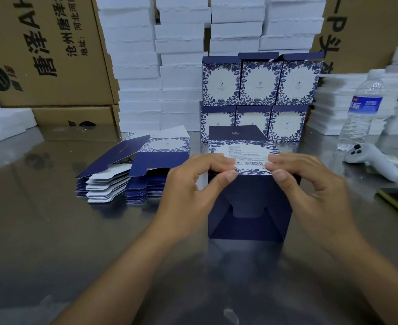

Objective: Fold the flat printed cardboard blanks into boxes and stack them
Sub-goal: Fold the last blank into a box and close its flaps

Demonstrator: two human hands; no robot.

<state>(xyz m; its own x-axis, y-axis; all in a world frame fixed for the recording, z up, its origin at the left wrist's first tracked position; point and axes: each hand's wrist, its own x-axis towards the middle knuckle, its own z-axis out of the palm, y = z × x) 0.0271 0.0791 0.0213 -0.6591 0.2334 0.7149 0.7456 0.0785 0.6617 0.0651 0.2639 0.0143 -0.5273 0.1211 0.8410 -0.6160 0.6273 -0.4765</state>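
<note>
Steel table point(52, 231), seen from the head camera, backed by brown shipping cartons point(40, 55) and columns of white foam trays point(134, 66).

Finished boxes point(259, 83): two tiers of blue-and-white floral boxes, three across, standing at the far middle of the table against the foam.

Flat blanks point(132, 174): a fanned pile lying left of centre, well apart from both hands and nearer the left one.

Box in work point(249, 207): it rests on the table directly in front of the person, between the hands and just in front of the finished boxes. Its barcode panel faces up. The navy end with interlocked flaps faces the person, and a navy lid flap stands at the far end, so its fold axis appears to run straight away from the person, toward the stack.

Left hand point(193, 181) and right hand point(310, 181): each pinches one near corner of the barcode panel, thumb at the near edge, fingers curled over the top. Neither hand is nearer than the other.

Judgement: the near end looks closed; the stack lies dead ahead, so placing calls for a two-handed lift forward and up.
</note>
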